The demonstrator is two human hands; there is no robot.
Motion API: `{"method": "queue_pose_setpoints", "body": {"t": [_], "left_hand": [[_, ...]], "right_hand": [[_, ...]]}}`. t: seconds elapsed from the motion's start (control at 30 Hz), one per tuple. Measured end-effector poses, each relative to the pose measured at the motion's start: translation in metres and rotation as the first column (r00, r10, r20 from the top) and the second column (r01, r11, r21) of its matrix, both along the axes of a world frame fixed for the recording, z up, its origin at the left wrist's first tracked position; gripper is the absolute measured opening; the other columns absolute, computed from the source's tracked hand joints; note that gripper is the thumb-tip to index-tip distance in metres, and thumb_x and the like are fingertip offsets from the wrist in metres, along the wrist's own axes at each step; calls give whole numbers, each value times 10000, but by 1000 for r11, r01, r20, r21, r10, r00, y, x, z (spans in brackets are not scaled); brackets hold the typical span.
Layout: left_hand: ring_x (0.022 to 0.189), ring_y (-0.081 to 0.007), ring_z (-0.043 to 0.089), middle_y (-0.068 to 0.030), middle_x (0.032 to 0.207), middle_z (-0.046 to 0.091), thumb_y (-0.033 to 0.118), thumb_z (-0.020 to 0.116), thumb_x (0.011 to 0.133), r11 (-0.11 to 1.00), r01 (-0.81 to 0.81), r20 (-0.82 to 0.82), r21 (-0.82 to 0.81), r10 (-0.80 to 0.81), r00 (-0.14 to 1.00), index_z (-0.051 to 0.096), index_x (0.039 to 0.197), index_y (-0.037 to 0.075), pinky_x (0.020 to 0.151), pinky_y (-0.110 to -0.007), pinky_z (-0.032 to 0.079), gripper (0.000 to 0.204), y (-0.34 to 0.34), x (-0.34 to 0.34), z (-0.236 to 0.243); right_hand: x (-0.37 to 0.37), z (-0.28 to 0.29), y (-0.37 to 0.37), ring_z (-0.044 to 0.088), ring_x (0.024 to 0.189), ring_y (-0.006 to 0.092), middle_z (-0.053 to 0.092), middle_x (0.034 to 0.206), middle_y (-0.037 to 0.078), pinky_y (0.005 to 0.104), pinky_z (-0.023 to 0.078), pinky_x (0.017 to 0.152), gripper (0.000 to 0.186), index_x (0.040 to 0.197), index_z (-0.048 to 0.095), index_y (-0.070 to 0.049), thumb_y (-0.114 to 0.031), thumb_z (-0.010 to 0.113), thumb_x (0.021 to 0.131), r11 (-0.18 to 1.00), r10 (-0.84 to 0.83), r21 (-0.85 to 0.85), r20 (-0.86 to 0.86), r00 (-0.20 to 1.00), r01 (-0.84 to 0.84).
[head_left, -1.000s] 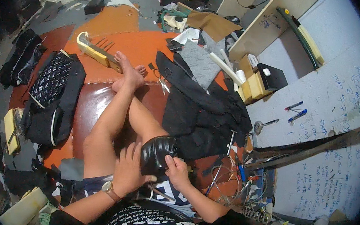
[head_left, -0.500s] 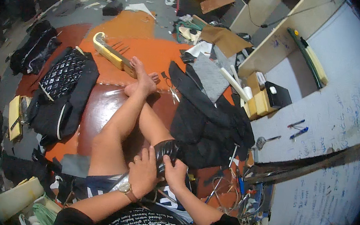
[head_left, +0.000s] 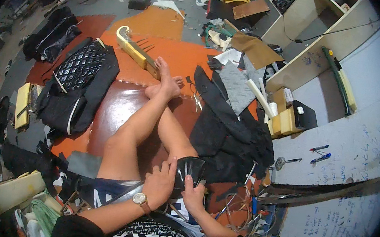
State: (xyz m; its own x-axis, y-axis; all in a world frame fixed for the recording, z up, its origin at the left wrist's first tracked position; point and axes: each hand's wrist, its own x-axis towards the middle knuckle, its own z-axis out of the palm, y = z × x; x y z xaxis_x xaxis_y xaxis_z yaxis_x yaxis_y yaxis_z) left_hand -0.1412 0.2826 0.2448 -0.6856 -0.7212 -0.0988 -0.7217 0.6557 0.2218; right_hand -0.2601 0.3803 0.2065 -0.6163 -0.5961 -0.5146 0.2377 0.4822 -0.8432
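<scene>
A glossy black piece of leather-like material (head_left: 190, 167) lies over my thigh, just above the knee. My left hand (head_left: 159, 183) rests along its left edge with the fingers stretched out, and a watch sits on that wrist. At the piece's lower right, my right hand (head_left: 193, 196) grips the edge, thumb on top and the other fingers mostly hidden. Right beyond the knee spreads a heap of black fabric (head_left: 225, 134). Scissors (head_left: 196, 97) lie by its left edge, near my feet.
Left of my legs is a black quilted piece (head_left: 80, 67) with a yellow block (head_left: 22, 106) beside it. A yellow-handled tool (head_left: 134, 51) lies beyond my feet. On the right, a white board (head_left: 336, 134) carries pens (head_left: 320, 157); cords and tools (head_left: 240, 211) crowd its near side.
The head view has shifted, so the scene sits farther right. My right hand has moved down along the black piece, and more of its glossy surface now shows spread out between my hands.
</scene>
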Motion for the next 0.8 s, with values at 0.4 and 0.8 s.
{"method": "queue_pose_setpoints", "body": {"t": [0.4,0.8], "left_hand": [[876,-355,658,-198,1161,545,147,602,954,972,207,-39,115,-204,978,393,1586,515,626,-432,629,760,-12,0,6],[885,-355,666,-231,1218,531,176,583,978,954,288,6,77,-290,957,408,1554,576,595,-407,628,723,-18,-4,5]], "right_hand": [[-1,-11,18,458,520,84,523,667,-21,278,369,499,338,868,550,-95,-339,574,1101,990,-10,-135,181,983,35],[3,-13,14,510,527,132,520,648,3,316,436,514,386,909,565,-58,-386,534,1111,998,-20,-50,158,987,28]]}}
